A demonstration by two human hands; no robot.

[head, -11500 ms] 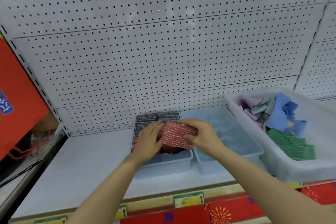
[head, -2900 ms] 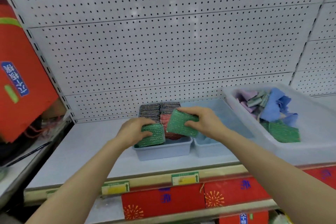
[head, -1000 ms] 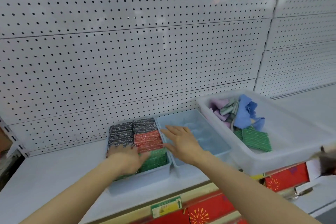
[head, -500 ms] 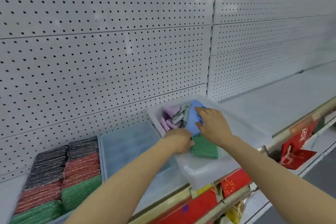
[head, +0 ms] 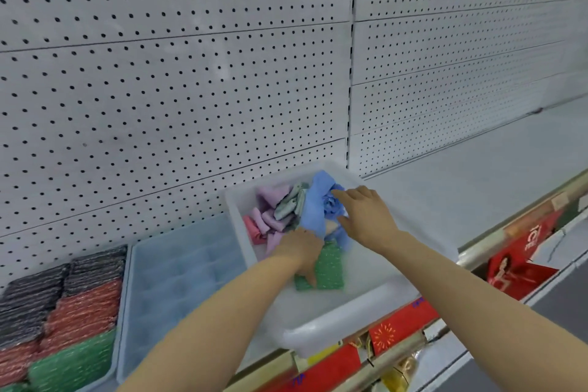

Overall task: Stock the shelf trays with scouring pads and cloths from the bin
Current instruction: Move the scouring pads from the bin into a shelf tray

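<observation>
Bin point(head: 343, 325) of cloths, left hand point(head: 300, 250) fingers down on green scouring pad point(head: 327, 270), grip unclear, right hand point(head: 366, 213) spread loosely on blue cloth point(head: 313, 204)

Bin point(head: 334, 328) front half bare, open from above; cloth heap point(head: 286, 210) crowds rear. Blue tray point(head: 178, 274) apparently unfilled, reachable. Shelf point(head: 477, 175) rightward open. Pegboard point(head: 191, 89) blocks behind.

White perforated metal backboard point(head: 178, 83) fills the view from nine to two o'clock.
Red printed cardboard packaging point(head: 521, 270) sits under the shelf edge at four o'clock.
</observation>
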